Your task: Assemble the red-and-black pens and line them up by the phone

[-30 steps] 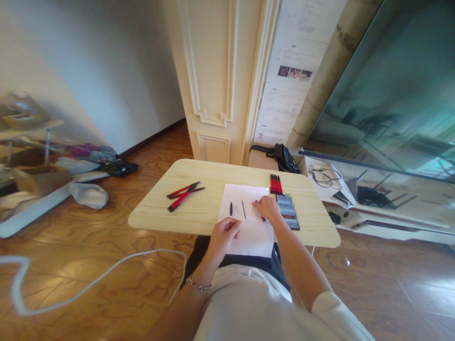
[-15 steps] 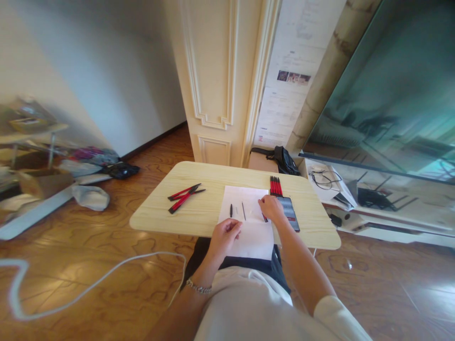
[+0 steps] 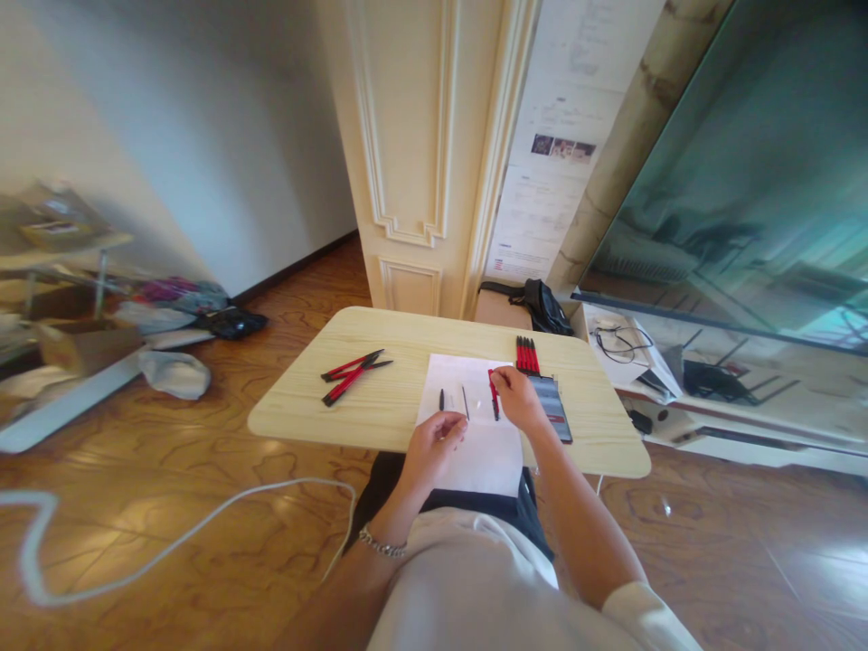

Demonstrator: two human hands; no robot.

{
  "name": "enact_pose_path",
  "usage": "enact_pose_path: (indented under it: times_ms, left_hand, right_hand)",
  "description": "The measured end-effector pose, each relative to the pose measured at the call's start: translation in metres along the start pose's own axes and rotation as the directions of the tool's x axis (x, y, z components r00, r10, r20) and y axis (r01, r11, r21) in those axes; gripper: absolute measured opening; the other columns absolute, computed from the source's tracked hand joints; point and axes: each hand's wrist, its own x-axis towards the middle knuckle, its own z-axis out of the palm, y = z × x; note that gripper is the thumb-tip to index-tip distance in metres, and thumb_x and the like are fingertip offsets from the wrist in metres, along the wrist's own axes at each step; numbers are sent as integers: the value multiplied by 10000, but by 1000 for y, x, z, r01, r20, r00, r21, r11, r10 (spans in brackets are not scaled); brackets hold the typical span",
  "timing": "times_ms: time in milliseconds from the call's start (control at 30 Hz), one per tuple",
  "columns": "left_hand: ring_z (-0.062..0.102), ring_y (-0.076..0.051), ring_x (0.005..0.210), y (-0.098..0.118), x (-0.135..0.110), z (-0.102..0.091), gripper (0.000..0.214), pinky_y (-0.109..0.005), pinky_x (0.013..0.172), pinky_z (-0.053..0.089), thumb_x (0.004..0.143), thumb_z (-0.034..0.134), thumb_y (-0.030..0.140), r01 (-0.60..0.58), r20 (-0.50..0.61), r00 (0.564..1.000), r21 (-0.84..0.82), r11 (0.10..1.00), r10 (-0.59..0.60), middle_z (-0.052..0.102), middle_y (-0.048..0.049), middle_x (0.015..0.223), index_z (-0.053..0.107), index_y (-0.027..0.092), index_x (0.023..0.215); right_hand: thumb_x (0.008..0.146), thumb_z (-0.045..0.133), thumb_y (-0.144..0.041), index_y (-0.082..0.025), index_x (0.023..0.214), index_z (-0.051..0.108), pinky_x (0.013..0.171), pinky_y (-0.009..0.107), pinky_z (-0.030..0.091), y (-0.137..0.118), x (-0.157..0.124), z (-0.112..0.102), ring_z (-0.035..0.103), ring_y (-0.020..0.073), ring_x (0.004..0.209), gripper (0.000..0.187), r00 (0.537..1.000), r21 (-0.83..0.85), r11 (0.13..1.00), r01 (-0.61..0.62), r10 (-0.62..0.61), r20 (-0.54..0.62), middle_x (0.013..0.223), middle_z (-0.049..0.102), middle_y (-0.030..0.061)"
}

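My right hand (image 3: 514, 396) is closed on a red pen (image 3: 494, 394) with a dark tip pointing toward me, over the right side of a white sheet of paper (image 3: 475, 461). My left hand (image 3: 436, 445) is in a pinch at the paper's left side; whether anything small is between its fingers is hidden. Just beyond those fingertips a thin dark pen refill (image 3: 465, 400) lies on the paper. To its left is a short black pen part (image 3: 441, 400). A tiny pale piece near the middle is too small to name.
The paper lies on a pale wooden table (image 3: 380, 330). Several red-and-black pens (image 3: 353, 375) lie crossed at left. Another row of red pens (image 3: 527, 355) lies side by side at the back right, beyond a phone (image 3: 552, 407). A white cable (image 3: 203, 524) crosses the floor.
My right hand has turned and shifted slightly left, and the red pen in it now shows more fully. My left hand has moved slightly up and right, toward the refill.
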Motion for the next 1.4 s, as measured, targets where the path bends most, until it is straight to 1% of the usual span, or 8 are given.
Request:
enact_pose_path:
  times_ms: [133, 233, 467, 700, 833, 933, 1133, 1400]
  left_hand:
    - [632, -207, 936, 11, -3, 8, 339, -298, 788, 497, 786, 623, 373, -57, 4, 998, -29, 998, 57, 674, -92, 1033, 634, 174, 1059]
    - [635, -216, 952, 15, -6, 11, 325, -332, 849, 490, 793, 618, 361, -89, -5, 996, -53, 995, 89, 674, -104, 1042, 632, 163, 1051]
    - [651, -215, 896, 14, -9, 5, 296, -330, 823, 497, 800, 602, 384, -81, -99, 992, 1, 997, 81, 692, -94, 962, 627, 166, 999]
    - [650, -189, 792, 14, -9, 3, 288, -278, 710, 500, 815, 574, 425, -85, -99, 991, 16, 996, 86, 691, -71, 893, 616, 177, 955]
    - [648, -186, 772, 9, -9, 0, 314, -273, 687, 496, 810, 576, 447, -73, -110, 991, 3, 997, 72, 686, -72, 855, 596, 169, 956]
    - [649, -181, 773, 3, -8, -2, 318, -277, 702, 497, 830, 549, 455, -77, -111, 991, -9, 997, 75, 677, -67, 820, 580, 168, 964]
    - [636, -160, 722, -2, -7, -2, 349, -275, 697, 497, 826, 536, 489, -75, -125, 990, -33, 997, 70, 655, -48, 784, 571, 171, 965]
    - [619, -144, 668, -3, -7, -5, 303, -257, 652, 484, 857, 509, 442, -83, -79, 993, -4, 997, 82, 624, -33, 763, 559, 168, 978]
  right_hand:
    - [898, 403, -344, -175, 944, 579, 668, 232, 427, -21, -30, 13, 570, 135, 729, 249, 992, 229, 965, 126, -120, -40, 810, 631, 21]
    - [898, 414, -313, -186, 958, 579, 688, 244, 441, -33, -49, 26, 576, 136, 745, 216, 987, 287, 945, 158, -153, -41, 850, 635, 29]
    - [896, 441, -310, -202, 978, 575, 702, 261, 462, -38, -59, 44, 587, 151, 795, 191, 990, 336, 932, 140, -133, -44, 899, 636, 40]
    - [893, 452, -347, -208, 989, 597, 669, 249, 464, -41, -56, 40, 594, 143, 770, 222, 989, 341, 929, 143, -142, -30, 923, 648, 41]
    - [899, 431, -333, -189, 1020, 618, 742, 254, 464, -23, -33, 25, 601, 153, 856, 265, 991, 269, 956, 118, -98, -88, 987, 662, 57]
    - [891, 437, -284, -175, 1012, 639, 804, 259, 448, -1, -12, 15, 603, 155, 883, 260, 995, 121, 991, 56, -46, -85, 1005, 668, 61]
    - [834, 538, -203, -215, 993, 693, 845, 255, 418, 23, 1, 19, 606, 165, 919, 222, 982, -234, 972, -8, 52, 183, 1021, 668, 49]
    - [815, 575, -172, -225, 936, 713, 845, 232, 397, 25, 1, 28, 597, 155, 916, 191, 966, -290, 956, 51, 27, 258, 1004, 653, 45]
